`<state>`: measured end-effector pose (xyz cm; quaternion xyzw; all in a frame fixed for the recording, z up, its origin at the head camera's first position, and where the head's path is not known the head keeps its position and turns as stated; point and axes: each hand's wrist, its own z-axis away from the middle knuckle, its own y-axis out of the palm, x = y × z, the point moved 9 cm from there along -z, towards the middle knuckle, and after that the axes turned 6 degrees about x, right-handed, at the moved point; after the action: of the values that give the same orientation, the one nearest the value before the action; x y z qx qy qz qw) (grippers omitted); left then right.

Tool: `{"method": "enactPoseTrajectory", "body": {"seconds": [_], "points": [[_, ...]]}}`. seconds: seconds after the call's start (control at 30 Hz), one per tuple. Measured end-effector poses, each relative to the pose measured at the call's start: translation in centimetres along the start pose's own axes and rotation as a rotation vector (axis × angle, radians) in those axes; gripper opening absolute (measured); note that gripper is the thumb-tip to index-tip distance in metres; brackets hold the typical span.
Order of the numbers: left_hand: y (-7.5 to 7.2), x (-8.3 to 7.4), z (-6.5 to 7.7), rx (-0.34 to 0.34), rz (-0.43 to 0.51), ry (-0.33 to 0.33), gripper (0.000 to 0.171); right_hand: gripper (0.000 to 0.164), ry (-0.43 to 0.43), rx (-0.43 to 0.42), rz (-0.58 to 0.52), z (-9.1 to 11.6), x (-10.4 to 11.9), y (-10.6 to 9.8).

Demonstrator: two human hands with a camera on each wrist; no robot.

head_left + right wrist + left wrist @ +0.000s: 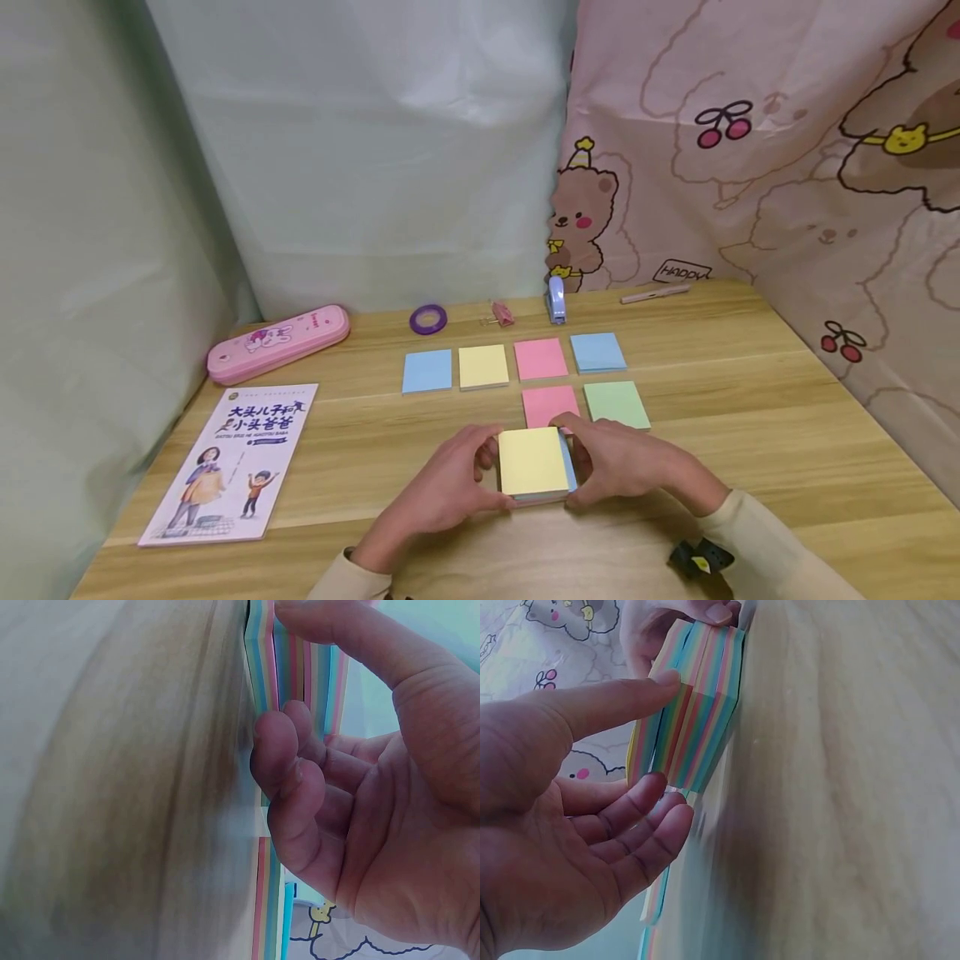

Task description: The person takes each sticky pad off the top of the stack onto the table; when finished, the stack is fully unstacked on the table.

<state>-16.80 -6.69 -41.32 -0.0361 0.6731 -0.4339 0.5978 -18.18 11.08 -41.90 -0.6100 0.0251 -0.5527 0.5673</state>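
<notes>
A stack of sticky note pads (534,463), yellow on top with a blue edge jutting out at its right, is held between both hands near the table's front. My left hand (450,483) grips its left side, thumb at the near edge and forefinger at the far one. On the opposite side my right hand (626,458) holds it the same way. Striped layers of the stack (694,712) show in the left wrist view, slightly uneven. Just beyond lie a pink pad (550,403), partly hidden by the stack and right hand, and a green pad (617,405).
Behind them runs a row of blue (427,371), yellow (483,367), pink (541,358) and blue (597,352) pads. Purple tape (428,319), a pink binder clip (502,313), a stapler (557,301) and a pen (655,293) line the back. Left are a pencil case (279,343) and booklet (229,464).
</notes>
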Motion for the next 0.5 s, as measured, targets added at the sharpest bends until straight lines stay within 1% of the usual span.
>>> {"method": "enactPoseTrajectory", "body": {"seconds": [0.17,0.5], "points": [[-0.1,-0.1,0.0,0.003,0.053,0.015,0.092,0.079,0.009,0.001,-0.001,0.0,0.0,0.0],[-1.1,0.2,0.1,-0.022,0.06,0.021,0.093,0.086,0.028,0.007,0.0,0.1,0.1,0.1]]}}
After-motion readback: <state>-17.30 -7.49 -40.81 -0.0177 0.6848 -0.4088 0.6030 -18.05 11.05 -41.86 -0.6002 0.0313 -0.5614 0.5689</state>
